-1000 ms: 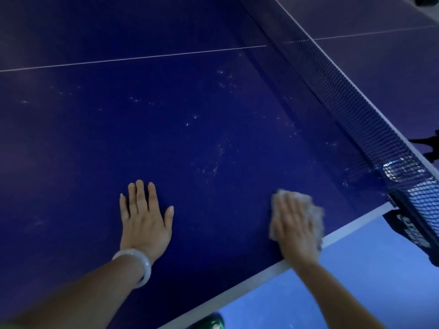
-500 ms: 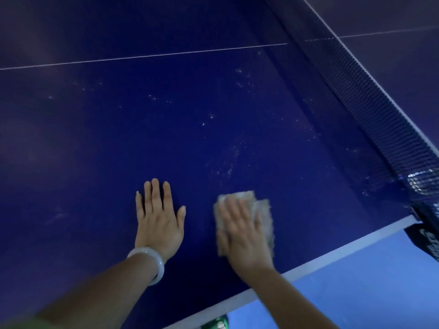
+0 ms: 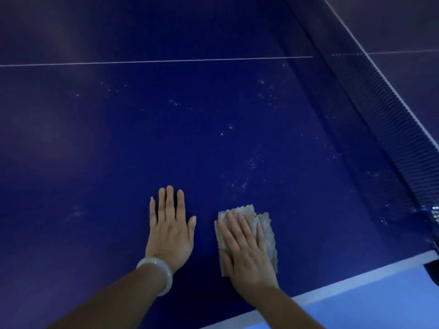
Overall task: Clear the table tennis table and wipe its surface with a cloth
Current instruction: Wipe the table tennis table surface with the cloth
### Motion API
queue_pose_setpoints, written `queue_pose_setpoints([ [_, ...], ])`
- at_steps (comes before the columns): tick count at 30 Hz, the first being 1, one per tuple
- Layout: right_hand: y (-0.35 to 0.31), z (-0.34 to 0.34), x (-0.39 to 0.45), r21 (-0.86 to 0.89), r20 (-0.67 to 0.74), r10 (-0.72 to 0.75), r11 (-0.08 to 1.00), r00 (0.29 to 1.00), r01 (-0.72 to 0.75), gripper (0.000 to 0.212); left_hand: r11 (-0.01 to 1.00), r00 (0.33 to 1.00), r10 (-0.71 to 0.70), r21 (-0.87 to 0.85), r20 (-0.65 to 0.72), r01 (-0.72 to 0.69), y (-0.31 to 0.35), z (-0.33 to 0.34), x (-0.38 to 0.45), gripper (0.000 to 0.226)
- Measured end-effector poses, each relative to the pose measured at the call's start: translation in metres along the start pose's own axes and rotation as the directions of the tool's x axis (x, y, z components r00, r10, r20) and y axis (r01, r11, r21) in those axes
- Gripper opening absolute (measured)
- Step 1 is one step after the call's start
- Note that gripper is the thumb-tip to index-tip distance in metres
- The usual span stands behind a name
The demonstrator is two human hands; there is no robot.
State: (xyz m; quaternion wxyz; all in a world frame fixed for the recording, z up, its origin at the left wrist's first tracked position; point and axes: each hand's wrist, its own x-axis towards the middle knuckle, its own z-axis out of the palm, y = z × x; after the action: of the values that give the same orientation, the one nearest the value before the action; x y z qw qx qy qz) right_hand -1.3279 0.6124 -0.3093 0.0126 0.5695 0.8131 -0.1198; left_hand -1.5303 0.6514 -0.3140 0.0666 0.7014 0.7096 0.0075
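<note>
The dark blue table tennis table [image 3: 118, 143] fills the view, with pale dusty specks [image 3: 244, 176] scattered over its surface. My left hand [image 3: 169, 230] lies flat on the table with straight fingers, a pale bangle on its wrist. Beside it, my right hand [image 3: 247, 255] presses flat on a folded grey-beige cloth [image 3: 267, 230] that lies on the table near the white edge stripe [image 3: 356, 276]. The cloth shows beyond my fingertips and along the right side of the hand.
The net [image 3: 384, 119] runs along the right side from top to lower right, with its black clamp [image 3: 434, 217] at the table edge. A white centre line [image 3: 154, 61] crosses the far surface. Light blue floor [image 3: 380, 305] lies below the table edge.
My right hand has slid the cloth leftward from near the net post to a spot close beside my left hand. The left hand has stayed flat on the table.
</note>
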Motion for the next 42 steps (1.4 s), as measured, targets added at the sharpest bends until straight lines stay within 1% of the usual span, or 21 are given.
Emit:
queue_pose_setpoints([
  [1, 0.015, -0.004, 0.005, -0.035, -0.006, -0.022, 0.999, 1.000, 0.022, 0.059, 1.000, 1.000, 0.001, -0.004, -0.002, -0.001, -0.001, 0.001, 0.000, 0.068],
  [2, 0.034, -0.009, 0.011, -0.036, -0.011, 0.005, 0.999, 1.000, -0.005, 0.059, 1.000, 1.000, -0.003, -0.009, -0.001, 0.003, -0.002, 0.001, 0.000, 0.068],
  [5, 0.090, -0.021, 0.026, 0.038, -0.013, 0.253, 0.967, 0.967, -0.252, 0.059, 1.000, 1.000, -0.015, -0.004, 0.003, 0.015, -0.002, 0.002, -0.001, 0.069],
  [7, 0.111, -0.025, 0.029, 0.024, -0.013, 0.318, 0.948, 0.948, -0.318, 0.059, 1.000, 1.000, -0.017, 0.012, -0.004, 0.017, -0.002, 0.001, 0.000, 0.070],
  [9, 0.120, -0.025, 0.031, 0.018, -0.001, 0.302, 0.953, 0.953, -0.302, 0.059, 0.999, 0.999, -0.047, -0.005, -0.005, 0.047, 0.001, -0.001, 0.000, 0.070],
  [11, 0.123, -0.026, 0.032, 0.021, -0.001, 0.274, 0.962, 0.962, -0.274, 0.059, 0.994, 0.996, -0.088, -0.060, -0.010, 0.087, 0.016, -0.006, -0.002, 0.065],
  [12, 0.125, -0.026, 0.031, 0.023, -0.001, 0.259, 0.966, 0.966, -0.259, 0.060, 0.994, 0.997, -0.072, -0.084, -0.023, 0.069, 0.030, -0.008, -0.003, 0.061],
  [14, 0.131, -0.026, 0.028, 0.030, 0.002, 0.215, 0.976, 0.977, -0.215, 0.060, 0.991, 0.998, 0.051, -0.117, -0.048, -0.057, 0.068, -0.012, -0.008, 0.055],
  [16, 0.140, -0.026, 0.020, 0.035, -0.005, 0.176, 0.984, 0.984, -0.176, 0.060, 0.972, 0.983, 0.177, -0.150, -0.038, -0.181, 0.112, -0.009, -0.010, 0.057],
  [18, 0.156, -0.026, 0.006, 0.034, -0.018, 0.165, 0.986, 0.986, -0.165, 0.060, 0.962, 0.975, 0.224, -0.157, -0.002, -0.221, 0.150, -0.002, -0.006, 0.059],
  [21, 0.183, -0.026, -0.024, -0.009, -0.032, 0.195, 0.981, 0.980, -0.196, 0.061, 0.966, 0.974, 0.225, -0.133, 0.027, -0.220, 0.186, 0.007, 0.006, 0.060],
  [23, 0.202, -0.026, -0.048, -0.012, -0.036, 0.240, 0.971, 0.970, -0.241, 0.061, 0.975, 0.982, 0.189, -0.126, 0.025, -0.184, 0.207, 0.010, 0.015, 0.061],
  [26, 0.236, -0.026, -0.085, 0.023, -0.044, 0.325, 0.946, 0.945, -0.325, 0.060, 0.995, 0.999, 0.031, -0.094, 0.030, -0.028, 0.237, 0.012, 0.025, 0.068],
  [28, 0.266, -0.027, -0.106, 0.029, -0.046, 0.392, 0.920, 0.919, -0.391, 0.060, 0.998, 0.999, -0.023, -0.058, 0.031, 0.025, 0.249, 0.016, 0.027, 0.069],
  [32, 0.325, -0.041, -0.118, 0.006, -0.036, 0.500, 0.866, 0.865, -0.500, 0.062, 0.999, 1.000, -0.029, -0.013, 0.009, 0.029, 0.254, 0.022, 0.028, 0.069],
  [36, 0.357, -0.057, -0.079, 0.040, 0.007, 0.597, 0.802, 0.802, -0.597, 0.057, 0.999, 0.999, -0.036, -0.016, -0.021, 0.036, 0.255, 0.024, 0.028, 0.070],
  [37, 0.357, -0.058, -0.071, 0.051, 0.029, 0.582, 0.811, 0.813, -0.582, 0.059, 0.999, 0.999, -0.038, -0.015, -0.026, 0.037, 0.254, 0.024, 0.028, 0.070],
  [38, 0.354, -0.057, -0.067, 0.051, 0.046, 0.527, 0.847, 0.849, -0.529, 0.061, 0.999, 0.999, -0.039, -0.013, -0.029, 0.039, 0.254, 0.025, 0.027, 0.071],
  [40, 0.343, -0.050, -0.074, 0.010, 0.049, 0.351, 0.936, 0.935, -0.351, 0.060, 0.999, 0.999, -0.045, -0.009, -0.028, 0.045, 0.254, 0.025, 0.027, 0.073],
  [41, 0.340, -0.045, -0.083, -0.017, 0.043, 0.285, 0.958, 0.958, -0.285, 0.059, 0.999, 0.998, -0.051, -0.008, -0.029, 0.050, 0.255, 0.025, 0.027, 0.073],
  [42, 0.342, -0.043, -0.094, -0.034, 0.025, 0.262, 0.965, 0.965, -0.261, 0.058, 0.999, 0.998, -0.053, -0.007, -0.031, 0.053, 0.256, 0.025, 0.027, 0.074],
])
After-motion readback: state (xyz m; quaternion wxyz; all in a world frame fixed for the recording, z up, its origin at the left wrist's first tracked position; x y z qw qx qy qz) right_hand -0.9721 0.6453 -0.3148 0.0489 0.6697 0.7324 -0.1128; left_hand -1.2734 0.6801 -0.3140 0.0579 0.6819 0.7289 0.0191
